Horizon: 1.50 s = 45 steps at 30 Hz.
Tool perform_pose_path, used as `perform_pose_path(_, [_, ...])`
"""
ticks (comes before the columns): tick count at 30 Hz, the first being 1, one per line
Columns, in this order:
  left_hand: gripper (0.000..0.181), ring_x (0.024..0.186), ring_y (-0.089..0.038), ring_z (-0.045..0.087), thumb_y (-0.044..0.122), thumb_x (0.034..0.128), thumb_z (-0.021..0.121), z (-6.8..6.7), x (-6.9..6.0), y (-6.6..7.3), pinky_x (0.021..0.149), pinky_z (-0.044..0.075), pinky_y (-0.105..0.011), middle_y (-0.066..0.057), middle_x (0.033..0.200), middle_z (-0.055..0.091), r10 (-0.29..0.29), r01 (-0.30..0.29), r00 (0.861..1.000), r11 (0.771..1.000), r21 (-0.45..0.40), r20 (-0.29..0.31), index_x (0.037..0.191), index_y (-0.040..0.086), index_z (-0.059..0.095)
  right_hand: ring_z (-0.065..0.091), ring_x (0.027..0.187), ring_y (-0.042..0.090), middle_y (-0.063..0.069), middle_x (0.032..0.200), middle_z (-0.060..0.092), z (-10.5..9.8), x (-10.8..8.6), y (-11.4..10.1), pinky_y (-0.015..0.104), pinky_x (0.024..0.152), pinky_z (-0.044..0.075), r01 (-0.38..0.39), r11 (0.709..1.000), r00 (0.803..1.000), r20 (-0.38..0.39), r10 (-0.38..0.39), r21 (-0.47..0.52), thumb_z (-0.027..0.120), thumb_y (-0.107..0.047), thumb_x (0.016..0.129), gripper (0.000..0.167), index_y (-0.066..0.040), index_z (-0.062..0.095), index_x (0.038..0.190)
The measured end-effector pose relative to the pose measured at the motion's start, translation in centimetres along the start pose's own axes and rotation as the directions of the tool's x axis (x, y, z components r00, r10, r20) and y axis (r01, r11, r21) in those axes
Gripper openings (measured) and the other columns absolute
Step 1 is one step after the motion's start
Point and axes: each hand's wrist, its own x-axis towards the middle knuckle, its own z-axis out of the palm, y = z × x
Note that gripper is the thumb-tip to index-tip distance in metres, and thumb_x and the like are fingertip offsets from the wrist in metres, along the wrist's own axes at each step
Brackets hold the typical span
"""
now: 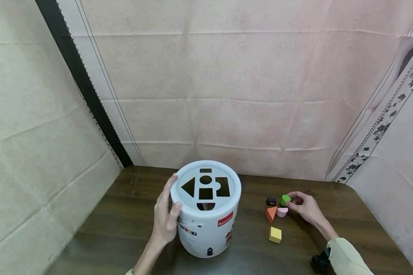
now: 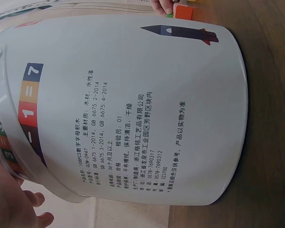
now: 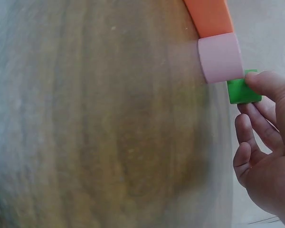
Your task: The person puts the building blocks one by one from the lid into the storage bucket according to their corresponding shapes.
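Note:
A white bucket (image 1: 206,233) with shaped holes in its lid (image 1: 189,204) stands on the table. My left hand (image 1: 166,217) holds its left side, thumb and fingers at the lid's rim; in the left wrist view part of that hand (image 2: 14,204) shows beside the bucket (image 2: 156,71). My right hand (image 1: 306,208) pinches a green cylinder (image 1: 285,199) between thumb and fingers. In the right wrist view the hand (image 3: 270,137) grips the green block (image 3: 242,91) beside the pink half-round block (image 3: 221,58).
Around the green cylinder on the wooden table (image 1: 124,229) lie a black block (image 1: 271,201), an orange triangular block (image 1: 271,214) and the pink block (image 1: 282,212). A yellow block (image 1: 275,235) sits nearer the front. Cloth walls (image 1: 227,95) stand behind and at the sides.

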Motion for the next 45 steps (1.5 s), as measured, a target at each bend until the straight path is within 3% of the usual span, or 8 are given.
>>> perform_pose_path(15, [0.066,0.130,-0.029,0.050,0.044,0.0986,0.043,-0.1,-0.1,0.1,0.104,0.035,-0.025,-0.012,0.148,0.050,-0.006,0.006,1.000,1.000,-0.006,0.001,0.150,0.002,0.044,0.060,0.083,0.020,0.006,0.093,0.067,-0.5,0.3,-2.6,0.028,0.067,0.049,0.105,0.994,0.994,-0.022,-0.105,0.012,0.077,-0.012,0.089,0.028,0.000,0.067,0.113])
perform_pose_path(26, [0.066,0.129,-0.029,0.051,0.045,0.0986,0.043,0.0,-0.2,0.0,0.104,0.035,-0.025,-0.013,0.148,0.050,-0.008,0.008,1.000,1.000,-0.005,-0.002,0.150,0.002,0.044,0.059,0.082,0.019,0.005,0.092,0.067,-1.1,0.1,-6.6,0.028,0.065,0.048,0.168,0.985,0.986,-0.004,-0.167,0.050,0.076,-0.013,0.089,0.027,-0.001,0.068,0.113])
perform_pose_path(38, [0.067,0.128,-0.029,0.051,0.047,0.0990,0.042,0.0,-0.1,0.0,0.103,0.036,-0.027,-0.011,0.148,0.050,-0.017,0.017,1.000,1.000,0.001,0.006,0.150,0.004,0.043,0.061,0.081,0.013,0.001,0.092,0.070,-1.6,0.0,-10.3,0.027,0.067,0.046,0.293,0.955,0.956,-0.028,-0.292,0.039,0.077,-0.011,0.088,0.023,-0.004,0.071,0.109])
perform_pose_path(45, [0.067,0.128,-0.029,0.051,0.047,0.0990,0.043,0.0,-0.1,0.0,0.103,0.036,-0.027,-0.011,0.147,0.050,-0.013,0.013,1.000,1.000,-0.003,0.004,0.150,0.003,0.044,0.061,0.082,0.014,0.001,0.093,0.069,-1.9,0.1,-12.5,0.027,0.067,0.047,0.329,0.941,0.944,-0.011,-0.329,0.081,0.077,-0.012,0.088,0.023,-0.005,0.071,0.109])
